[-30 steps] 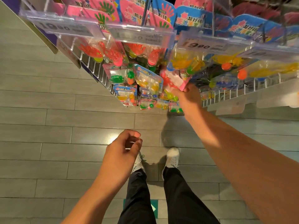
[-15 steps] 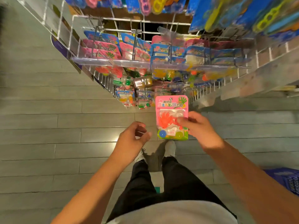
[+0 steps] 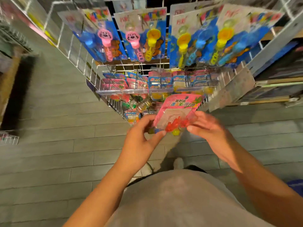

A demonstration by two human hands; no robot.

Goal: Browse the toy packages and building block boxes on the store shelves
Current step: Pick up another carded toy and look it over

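Observation:
A pink blister pack [image 3: 178,110] with a red hand-shaped toy and small balls under clear plastic is held in front of me, tilted to the right. My left hand [image 3: 141,138] pinches its lower left corner between thumb and fingers. My right hand [image 3: 206,126] pinches its lower right edge. Behind it, a white wire rack [image 3: 78,51] carries rows of hanging packs: blue cards with pink, yellow and blue bubble wands [image 3: 144,38] at the top, and small pink and blue toy packs [image 3: 131,82] on hooks below.
Grey plank floor [image 3: 57,145] spreads out to the left and below. Dark shelves [image 3: 278,76] with boxes stand at the right. A dark display unit [image 3: 14,89] borders the left edge. A blue basket corner [image 3: 296,185] shows at the lower right.
My right hand took the pink pack off the lower hooks and drew it toward me. My left hand rose and took hold of its other corner. The view tipped up, showing the bubble wand packs.

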